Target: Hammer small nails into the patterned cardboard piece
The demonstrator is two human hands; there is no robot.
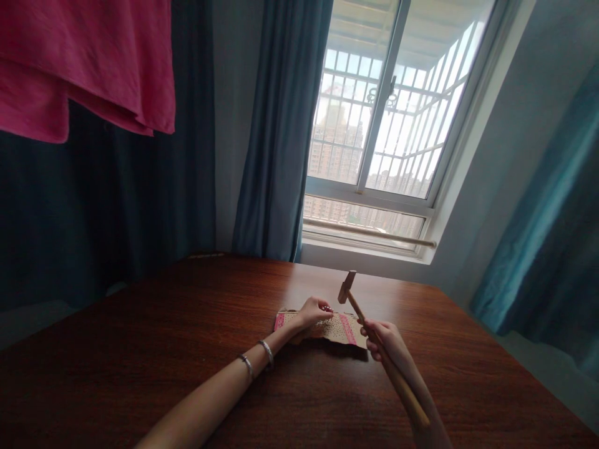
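A flat tan piece with pink stripes and many small dots or holes (344,328) lies on the dark wooden table (187,349). My left hand (312,313) rests on its left part with fingers curled in a pinch; what they hold is too small to name. My right hand (381,340) grips the long wooden handle of a small hammer (347,288). The hammer's head is raised just above the piece, to the right of my left fingers. Two bracelets (257,360) sit on my left wrist.
A window with bars (384,125) stands behind the table, flanked by blue curtains (276,137). Pink cloth (84,62) hangs at the upper left. The table's far edge runs below the sill, its right edge near a teal curtain (538,249).
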